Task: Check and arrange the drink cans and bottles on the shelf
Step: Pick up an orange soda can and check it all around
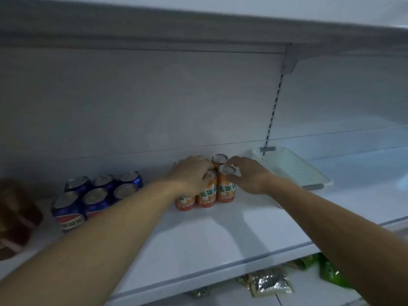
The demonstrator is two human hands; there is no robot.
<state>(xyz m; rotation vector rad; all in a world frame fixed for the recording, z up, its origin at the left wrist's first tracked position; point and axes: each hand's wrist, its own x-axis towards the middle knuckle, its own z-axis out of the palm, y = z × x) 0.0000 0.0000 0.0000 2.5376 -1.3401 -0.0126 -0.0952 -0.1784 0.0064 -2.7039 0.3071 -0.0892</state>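
The upright orange cans (206, 191) are flanked: left hand (191, 173) draped over them, right hand (247, 175) pinching one rim.

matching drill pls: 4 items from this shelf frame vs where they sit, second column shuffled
Items:
1. blue cans
2. orange cans
3. clear tray
4. snack packets

Places:
A. lower shelf, below
B. between both hands
C. shelf, right of the hands
D. shelf, left of the left forearm

Pairs: 1-D, 2-B, 3-C, 4-A
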